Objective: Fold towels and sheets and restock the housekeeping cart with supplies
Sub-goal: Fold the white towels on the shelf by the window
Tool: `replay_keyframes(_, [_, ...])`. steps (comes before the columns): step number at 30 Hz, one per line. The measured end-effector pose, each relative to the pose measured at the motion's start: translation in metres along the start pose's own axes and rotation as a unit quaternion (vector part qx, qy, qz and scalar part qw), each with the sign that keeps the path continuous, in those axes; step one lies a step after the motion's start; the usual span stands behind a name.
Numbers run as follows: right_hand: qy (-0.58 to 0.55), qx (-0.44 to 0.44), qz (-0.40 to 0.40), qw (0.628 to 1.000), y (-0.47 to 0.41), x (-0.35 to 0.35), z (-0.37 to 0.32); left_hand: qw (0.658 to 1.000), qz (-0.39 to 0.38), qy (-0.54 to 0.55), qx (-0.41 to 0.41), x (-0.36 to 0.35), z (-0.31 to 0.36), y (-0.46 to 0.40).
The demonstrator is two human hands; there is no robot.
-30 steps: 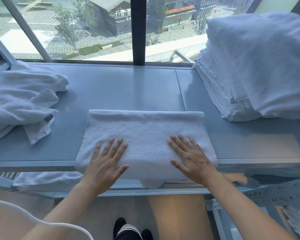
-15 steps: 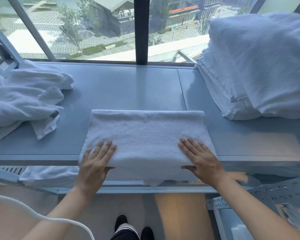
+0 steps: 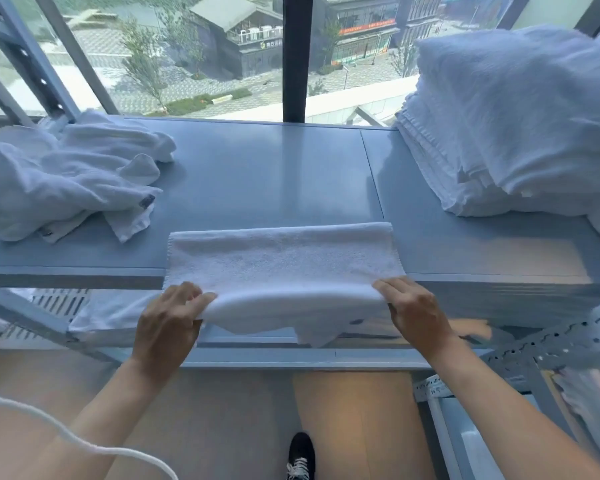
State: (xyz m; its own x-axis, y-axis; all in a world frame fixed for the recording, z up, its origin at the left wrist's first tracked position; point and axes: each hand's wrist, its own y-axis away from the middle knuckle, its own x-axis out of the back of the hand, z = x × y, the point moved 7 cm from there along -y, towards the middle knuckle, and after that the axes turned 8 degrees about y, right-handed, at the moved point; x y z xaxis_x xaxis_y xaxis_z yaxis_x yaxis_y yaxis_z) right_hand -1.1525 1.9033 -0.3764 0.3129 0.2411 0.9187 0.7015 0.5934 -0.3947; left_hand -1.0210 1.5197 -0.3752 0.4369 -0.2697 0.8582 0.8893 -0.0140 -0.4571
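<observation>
A folded white towel (image 3: 281, 261) lies across the front edge of the blue-grey shelf top (image 3: 264, 178), its near part hanging over the edge. My left hand (image 3: 170, 320) pinches the towel's near left corner with curled fingers. At the near right corner, my right hand (image 3: 413, 310) grips the towel. Both hands sit just in front of the shelf edge.
A heap of crumpled white towels (image 3: 66, 181) lies at the left of the shelf. A tall stack of folded white linen (image 3: 513, 119) fills the right side. A window with a dark post (image 3: 295, 57) stands behind. More white cloth (image 3: 104, 317) rests on the lower shelf.
Both hands slid back from lying flat on the towel to its near edge and now grip the two near corners. The towel's near edge has lifted off the shelf front.
</observation>
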Motion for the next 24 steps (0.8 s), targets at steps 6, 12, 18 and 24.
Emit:
replay_keyframes(6, [-0.011,0.019,0.018,1.000,-0.004,0.030,-0.075,0.998,0.009,0.009,0.062,0.079,-0.026,0.063])
replay_keyframes(12, [0.005,0.031,0.033,0.999,0.004,0.070,-0.142,0.995,0.022,0.016,0.091,0.141,-0.035,0.122])
replay_keyframes(18, [0.030,-0.004,0.035,0.999,0.038,0.107,-0.158,0.996,0.035,0.024,0.080,0.165,-0.020,0.147])
replay_keyframes(24, [0.049,-0.055,0.024,0.997,0.080,0.136,-0.137,0.997,0.029,0.052,0.052,0.154,0.007,0.127])
